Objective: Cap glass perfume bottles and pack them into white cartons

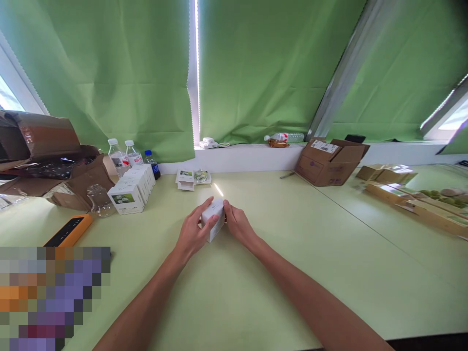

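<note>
Between my two hands is a small white cardboard box, held up just over the pale green table. My left hand grips it from the left, thumb across its near face. On the other side my right hand closes its fingers on the box's right edge. Beyond them lie a small white box with an opening and a white tray-like piece with a clear item on it. A row of similar white boxes with a green flower picture stands at the left.
Left are an open brown carton, a clear jar, an orange and black device and several bottles. A cardboard box stands back right. Farther right lies a low carton with round green items. A blurred patch covers the lower left.
</note>
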Available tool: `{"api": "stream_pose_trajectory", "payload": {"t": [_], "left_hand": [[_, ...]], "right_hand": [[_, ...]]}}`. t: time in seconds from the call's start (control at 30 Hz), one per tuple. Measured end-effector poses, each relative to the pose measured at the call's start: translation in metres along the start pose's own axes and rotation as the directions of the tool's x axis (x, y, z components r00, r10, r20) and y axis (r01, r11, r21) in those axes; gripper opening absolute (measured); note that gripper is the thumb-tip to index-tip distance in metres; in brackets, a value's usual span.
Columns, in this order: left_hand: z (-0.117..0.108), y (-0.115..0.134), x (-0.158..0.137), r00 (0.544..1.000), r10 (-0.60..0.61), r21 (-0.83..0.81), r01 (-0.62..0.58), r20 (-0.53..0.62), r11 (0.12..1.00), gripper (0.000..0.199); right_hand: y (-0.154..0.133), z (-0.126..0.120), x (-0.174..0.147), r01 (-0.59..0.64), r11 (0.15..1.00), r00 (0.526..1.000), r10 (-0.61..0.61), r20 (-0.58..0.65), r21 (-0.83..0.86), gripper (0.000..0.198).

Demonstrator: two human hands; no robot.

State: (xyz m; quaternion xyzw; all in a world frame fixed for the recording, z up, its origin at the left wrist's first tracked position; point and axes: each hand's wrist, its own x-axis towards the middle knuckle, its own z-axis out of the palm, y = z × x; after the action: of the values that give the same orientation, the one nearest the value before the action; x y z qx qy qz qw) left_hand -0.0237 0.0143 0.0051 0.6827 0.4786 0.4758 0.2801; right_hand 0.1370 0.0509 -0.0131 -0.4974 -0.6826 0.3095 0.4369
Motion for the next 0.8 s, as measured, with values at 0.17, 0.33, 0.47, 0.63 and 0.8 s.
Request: {"api": "stream_pose_trajectory", "payload": {"t": [0.17,0.33,0.47,0.63,0.8], "left_hand": [[-0.002,0.002,-0.002,0.986,0.133,0.031,-0.137,0.098,0.99,0.048],[-0.004,0.006,-0.004,0.973,0.173,0.076,-0.187,0.153,0.98,0.047],[-0.002,0.004,-0.003,0.974,0.171,0.115,-0.189,0.149,0.975,0.047],[0.004,-0.005,-0.001,0.983,0.172,0.181,-0.181,0.067,0.967,0.048],[0.003,-0.009,0.0,0.99,0.134,0.223,-0.14,0.044,0.965,0.051]], "right_hand": [[0.0,0.002,-0.002,-0.01,1.0,1.0,0.01,-0.009,-0.001,0.063],[-0.002,0.001,-0.004,-0.006,1.0,1.0,0.006,0.007,-0.03,0.064],[-0.005,0.0,-0.005,0.0,0.999,1.0,0.001,0.018,-0.049,0.061],[-0.007,0.002,-0.006,-0.001,0.999,0.997,0.004,0.078,-0.04,0.06],[-0.011,0.003,-0.007,-0.017,0.997,0.99,0.027,0.14,-0.073,0.059]]}}
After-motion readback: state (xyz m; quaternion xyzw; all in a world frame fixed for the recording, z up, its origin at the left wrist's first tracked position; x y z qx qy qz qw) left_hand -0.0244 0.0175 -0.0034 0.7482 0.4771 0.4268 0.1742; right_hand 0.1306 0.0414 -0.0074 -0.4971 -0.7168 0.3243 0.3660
